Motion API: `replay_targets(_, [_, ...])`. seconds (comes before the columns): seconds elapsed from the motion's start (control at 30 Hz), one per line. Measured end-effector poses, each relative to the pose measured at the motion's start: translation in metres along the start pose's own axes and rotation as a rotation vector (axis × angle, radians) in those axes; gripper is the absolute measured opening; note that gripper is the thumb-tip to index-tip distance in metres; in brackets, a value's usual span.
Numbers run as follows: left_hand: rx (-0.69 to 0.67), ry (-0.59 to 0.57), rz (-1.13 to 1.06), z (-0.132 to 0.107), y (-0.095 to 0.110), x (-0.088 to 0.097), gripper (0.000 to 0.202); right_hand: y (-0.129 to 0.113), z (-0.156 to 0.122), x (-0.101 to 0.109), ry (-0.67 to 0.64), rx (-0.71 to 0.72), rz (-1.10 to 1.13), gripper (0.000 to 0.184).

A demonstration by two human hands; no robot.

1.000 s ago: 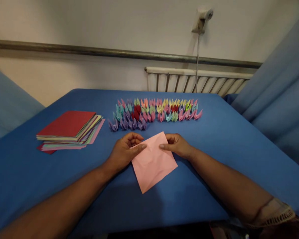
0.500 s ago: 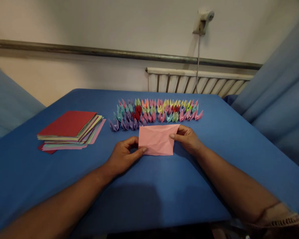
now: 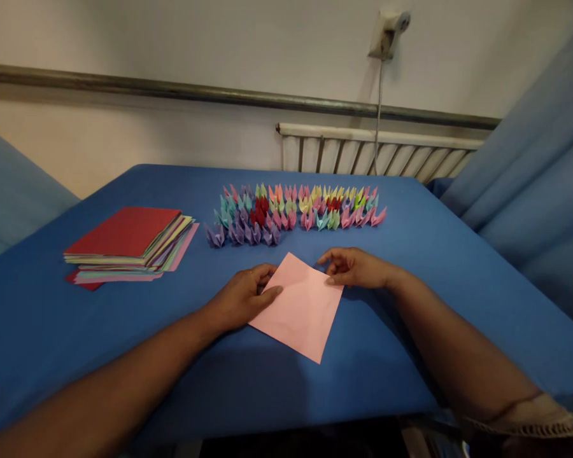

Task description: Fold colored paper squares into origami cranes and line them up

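A pink square of paper (image 3: pixel 302 308) lies flat on the blue table (image 3: pixel 410 331), turned so that one corner points toward me. My left hand (image 3: pixel 242 297) rests on the sheet's left edge, its fingers curled and its fingertips pressing the paper down. My right hand (image 3: pixel 356 268) pinches the sheet's right corner between thumb and fingers. Just beyond the sheet stand several rows of small folded paper figures (image 3: pixel 293 213) in purple, teal, red, pink, yellow and green.
A stack of coloured paper sheets (image 3: pixel 128 243) with a red one on top lies at the left of the table. Behind the table are a wall, a metal rail (image 3: pixel 172 90) and a white radiator (image 3: pixel 377 152). Blue cloth (image 3: pixel 535 172) hangs at the right.
The pink sheet, lifted and held up half a second ago, is laid flat on the table again, turned to a new angle. Both hands came down with it.
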State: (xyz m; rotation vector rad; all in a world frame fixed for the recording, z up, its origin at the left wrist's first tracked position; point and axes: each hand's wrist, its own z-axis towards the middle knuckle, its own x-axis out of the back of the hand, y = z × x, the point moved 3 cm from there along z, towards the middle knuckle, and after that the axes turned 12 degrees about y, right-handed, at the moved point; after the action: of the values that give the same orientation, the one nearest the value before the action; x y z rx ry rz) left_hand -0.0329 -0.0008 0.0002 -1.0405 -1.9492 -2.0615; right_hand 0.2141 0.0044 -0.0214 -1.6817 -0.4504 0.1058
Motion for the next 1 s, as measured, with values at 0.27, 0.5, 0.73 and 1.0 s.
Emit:
replay_targets(0.27, [-0.606, 0.042, 0.367, -0.014, 0.019, 0.006, 0.071, 0.002, -0.002, -0.002, 0.093, -0.139, -0.196, 0.024])
replay_targets(0.5, [-0.792, -0.201, 0.551, -0.023, 0.020, -0.019, 0.053, 0.004, 0.002, 0.003, 0.187, -0.236, -0.255, 0.021])
replay_targets(0.73, [-0.841, -0.093, 0.605, -0.021, 0.023, -0.024, 0.032, -0.005, -0.001, 0.004, 0.218, -0.078, -0.629, 0.012])
replay_targets(1.0, [-0.575, 0.063, 0.530, -0.018, 0.018, -0.024, 0.034, -0.022, -0.016, 0.000, 0.352, 0.400, -0.482, 0.021])
